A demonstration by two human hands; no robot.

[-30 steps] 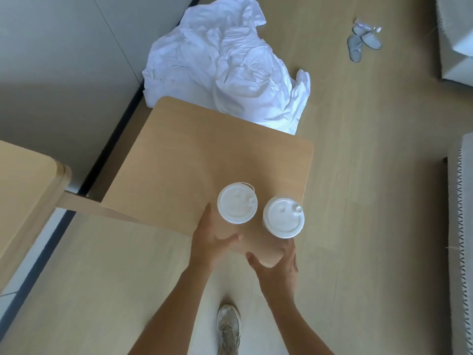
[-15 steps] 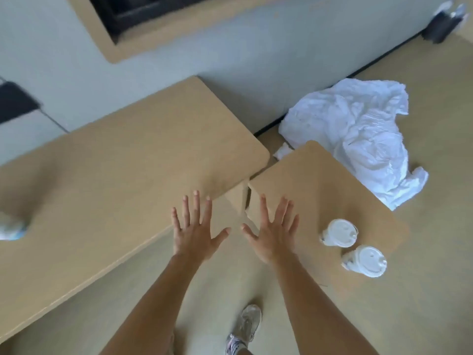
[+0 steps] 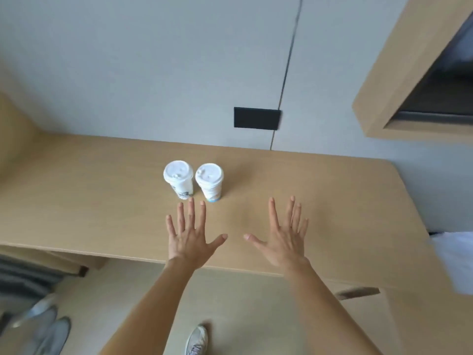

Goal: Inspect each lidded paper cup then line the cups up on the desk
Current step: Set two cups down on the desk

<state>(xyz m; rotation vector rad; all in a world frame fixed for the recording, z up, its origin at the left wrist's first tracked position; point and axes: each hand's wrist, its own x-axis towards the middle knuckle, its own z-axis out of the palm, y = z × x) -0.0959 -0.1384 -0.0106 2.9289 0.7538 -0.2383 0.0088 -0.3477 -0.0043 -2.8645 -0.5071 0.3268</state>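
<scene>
Two white lidded paper cups stand upright side by side on the wooden desk (image 3: pixel 332 201), near its middle: the left cup (image 3: pixel 179 181) and the right cup (image 3: pixel 210 181), almost touching each other. My left hand (image 3: pixel 189 237) hovers flat just in front of them, fingers spread, its fingertips close to the cups' bases. My right hand (image 3: pixel 284 239) is spread the same way to the right, over bare desk. Neither hand holds anything.
A grey wall with a black socket plate (image 3: pixel 256 118) rises behind the desk. A wood-framed recess (image 3: pixel 384 98) juts out at the upper right. White cloth (image 3: pixel 455 260) shows at the right edge. Slippers (image 3: pixel 46 329) lie on the floor at lower left, and my shoe (image 3: pixel 197 342) is below.
The view has swung left from the small side table to the long desk. Both hands left the side-table cups and now hover spread over the desk, near two other cups.
</scene>
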